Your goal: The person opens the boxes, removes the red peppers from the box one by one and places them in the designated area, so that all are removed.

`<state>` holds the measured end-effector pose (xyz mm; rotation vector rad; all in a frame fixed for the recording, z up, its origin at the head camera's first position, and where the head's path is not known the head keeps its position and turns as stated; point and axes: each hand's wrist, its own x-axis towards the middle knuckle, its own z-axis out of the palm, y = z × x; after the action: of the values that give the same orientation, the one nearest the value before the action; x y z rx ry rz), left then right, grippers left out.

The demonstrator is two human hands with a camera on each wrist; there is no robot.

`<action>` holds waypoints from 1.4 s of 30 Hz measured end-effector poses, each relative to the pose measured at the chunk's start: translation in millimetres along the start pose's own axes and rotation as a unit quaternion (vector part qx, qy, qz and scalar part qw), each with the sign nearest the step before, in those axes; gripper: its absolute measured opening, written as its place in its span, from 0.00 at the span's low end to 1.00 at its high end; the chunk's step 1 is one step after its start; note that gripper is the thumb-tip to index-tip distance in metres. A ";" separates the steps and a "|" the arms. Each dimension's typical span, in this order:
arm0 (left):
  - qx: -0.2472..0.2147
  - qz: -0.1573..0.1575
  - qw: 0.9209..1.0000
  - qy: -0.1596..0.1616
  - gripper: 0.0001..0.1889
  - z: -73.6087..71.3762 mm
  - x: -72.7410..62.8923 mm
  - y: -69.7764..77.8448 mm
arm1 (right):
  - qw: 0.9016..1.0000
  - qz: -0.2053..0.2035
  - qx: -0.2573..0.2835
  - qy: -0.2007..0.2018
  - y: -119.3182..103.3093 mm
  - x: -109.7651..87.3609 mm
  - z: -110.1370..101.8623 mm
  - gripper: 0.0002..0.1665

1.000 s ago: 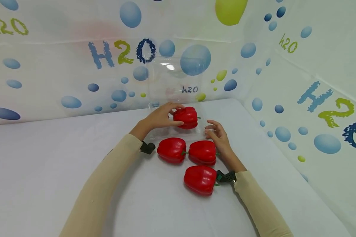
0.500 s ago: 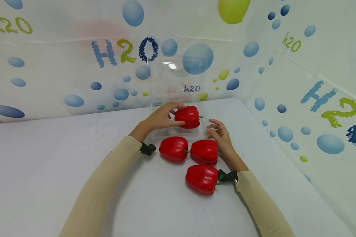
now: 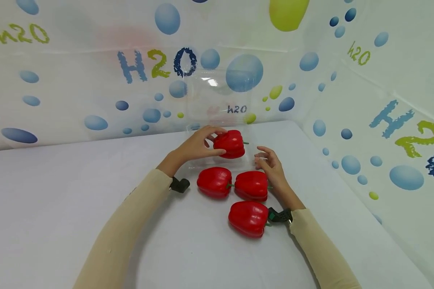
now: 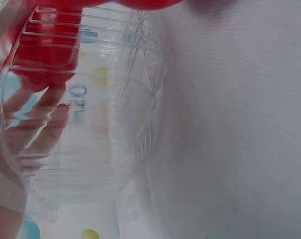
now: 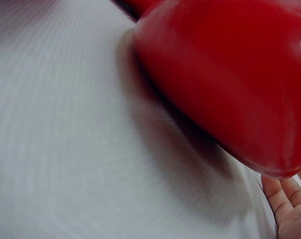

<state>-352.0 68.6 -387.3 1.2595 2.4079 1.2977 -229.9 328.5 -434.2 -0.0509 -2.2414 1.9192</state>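
In the head view, my left hand (image 3: pixel 198 144) grips a red bell pepper (image 3: pixel 230 144) between thumb and fingers, its green stem pointing right. The pepper is over the base of a clear plastic clamshell container (image 3: pixel 199 163); whether it touches the container's floor I cannot tell. Through the container's ribbed wall (image 4: pixel 125 94), the left wrist view shows the pepper and the fingers. My right hand (image 3: pixel 273 166) pinches the container's right rim with bent fingers. In the right wrist view, a large red bell pepper (image 5: pixel 230 84) covers most of that hand.
The container's clear lid (image 3: pixel 217 98) stands raised at the back, before a bubble-printed curtain (image 3: pixel 76 80). On the white cloth, a left pepper (image 3: pixel 214 182), a middle pepper (image 3: pixel 251 186) and a front pepper (image 3: pixel 248 219) lie between the forearms.
The head view has shifted slightly, so everything appears a little farther right. Both hands, the held pepper and the container keep nearly the same places relative to one another.
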 end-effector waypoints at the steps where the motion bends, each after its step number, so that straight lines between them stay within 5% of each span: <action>1: -0.005 0.001 1.000 0.001 0.35 -0.1 -1.2 -0.6 | 1.000 -0.002 0.000 0.000 0.1 -0.3 0.3 0.30; 28: -0.054 0.015 0.998 0.020 0.35 -3.0 -21.9 1.1 | 1.000 0.004 -0.004 -0.002 -1.6 -1.7 1.1 0.30; 42: -0.052 0.053 0.996 0.049 0.34 -1.6 -32.9 1.1 | 1.000 0.014 -0.017 -0.004 -3.1 -3.6 1.8 0.30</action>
<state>-330.9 44.2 -394.0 1.3394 2.3303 1.5286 -226.4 325.7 -431.8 -0.0787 -2.2896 1.8994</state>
